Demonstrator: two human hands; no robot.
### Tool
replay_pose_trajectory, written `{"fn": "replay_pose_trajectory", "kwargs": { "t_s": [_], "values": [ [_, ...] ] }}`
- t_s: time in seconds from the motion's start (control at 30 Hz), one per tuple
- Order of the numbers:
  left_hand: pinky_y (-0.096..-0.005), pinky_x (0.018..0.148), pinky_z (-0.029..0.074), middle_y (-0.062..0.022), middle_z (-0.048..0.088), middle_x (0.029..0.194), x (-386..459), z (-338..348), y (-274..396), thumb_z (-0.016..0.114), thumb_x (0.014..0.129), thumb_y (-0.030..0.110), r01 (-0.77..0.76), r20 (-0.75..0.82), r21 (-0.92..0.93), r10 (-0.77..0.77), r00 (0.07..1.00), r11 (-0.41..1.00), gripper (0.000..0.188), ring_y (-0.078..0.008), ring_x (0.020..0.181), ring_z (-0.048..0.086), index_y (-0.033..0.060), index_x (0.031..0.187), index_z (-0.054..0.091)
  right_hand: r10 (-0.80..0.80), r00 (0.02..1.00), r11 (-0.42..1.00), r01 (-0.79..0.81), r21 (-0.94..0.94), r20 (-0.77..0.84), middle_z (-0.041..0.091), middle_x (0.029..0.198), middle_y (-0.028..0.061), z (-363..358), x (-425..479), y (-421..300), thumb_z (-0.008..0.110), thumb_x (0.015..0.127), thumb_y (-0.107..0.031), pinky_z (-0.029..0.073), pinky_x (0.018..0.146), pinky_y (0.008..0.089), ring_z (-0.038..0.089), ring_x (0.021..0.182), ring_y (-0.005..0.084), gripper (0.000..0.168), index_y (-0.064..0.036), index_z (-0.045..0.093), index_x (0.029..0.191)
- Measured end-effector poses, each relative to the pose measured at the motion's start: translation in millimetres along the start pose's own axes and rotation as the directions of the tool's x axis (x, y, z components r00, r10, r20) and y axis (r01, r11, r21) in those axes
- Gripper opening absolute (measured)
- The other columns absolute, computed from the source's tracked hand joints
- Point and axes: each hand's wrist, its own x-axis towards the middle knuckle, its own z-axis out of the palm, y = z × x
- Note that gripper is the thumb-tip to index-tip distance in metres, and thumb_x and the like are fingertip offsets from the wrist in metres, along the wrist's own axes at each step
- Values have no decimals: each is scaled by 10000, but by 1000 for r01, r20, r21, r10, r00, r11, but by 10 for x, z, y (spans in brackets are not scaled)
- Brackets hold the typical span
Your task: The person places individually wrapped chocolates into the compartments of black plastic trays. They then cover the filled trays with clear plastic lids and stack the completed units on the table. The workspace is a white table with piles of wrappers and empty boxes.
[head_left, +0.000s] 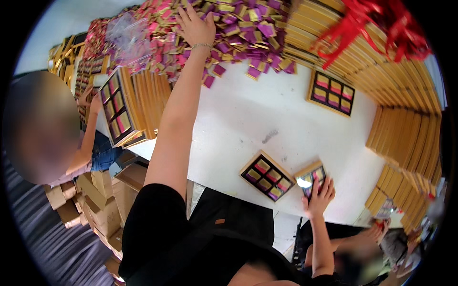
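Note:
My left hand (197, 30) is stretched out over a large heap of small foil-wrapped pieces (247, 25) in purple, pink and gold. Its fingers are spread, and no piece shows in its grasp. By the table's near edge, my right hand (320, 198) lies over a small wooden-sided box (312, 172), thumb at one side and fingers across its shiny clear top. Part of that box is hidden under the hand. Just left of it lies an uncovered box (268, 176) with wrapped pieces in its six compartments. Another filled box (331, 93) sits farther back on the right.
Stacked wooden boxes (404, 132) line the white table's (232, 139) right side, with red ribbons (372, 32) above. More filled boxes (116, 107) stand at left, near a co-worker's hand (93, 103). Clear plastic (128, 35) lies on the heap. Cardboard boxes (103, 211) are below left.

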Motion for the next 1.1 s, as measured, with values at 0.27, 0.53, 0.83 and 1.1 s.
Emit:
{"fn": "replay_pose_trajectory", "kwargs": {
  "t_s": [0.27,0.53,0.83,1.1],
  "values": [
    [-619,1074,223,-227,160,1544,780,84,-631,565,884,304,680,-146,325,-675,723,657,657,-358,1414,220,63,1434,300,35,999,999,-36,-12,-30,301,1464,267,49,-281,-124,281,944,-614,258,988,601,316,1300,492,695,-143,365,1447],
    [-641,1079,217,-209,431,1405,952,235,-2292,357,984,290,460,-6,702,-641,767,544,572,-366,1330,376,16,1469,232,57,996,997,-53,60,-65,348,1444,211,46,-198,-57,377,904,-633,265,969,580,341,1280,444,655,-198,478,1384],
    [-663,951,353,-128,679,1083,529,-590,-230,486,934,182,-70,175,666,-64,982,743,304,-324,967,670,72,1215,516,209,978,943,-199,267,-9,249,1502,247,-87,-160,-234,460,877,-634,14,1054,685,176,1393,475,746,-145,409,1438],
    [-384,1033,428,-106,582,1302,-2361,-1921,1874,545,811,84,-756,291,-447,877,383,478,454,-236,1220,549,53,1262,582,118,976,943,-53,329,-181,231,1528,206,-1206,1128,36,693,746,-570,182,1074,639,198,1407,440,922,-102,343,1458]
  ]
}}
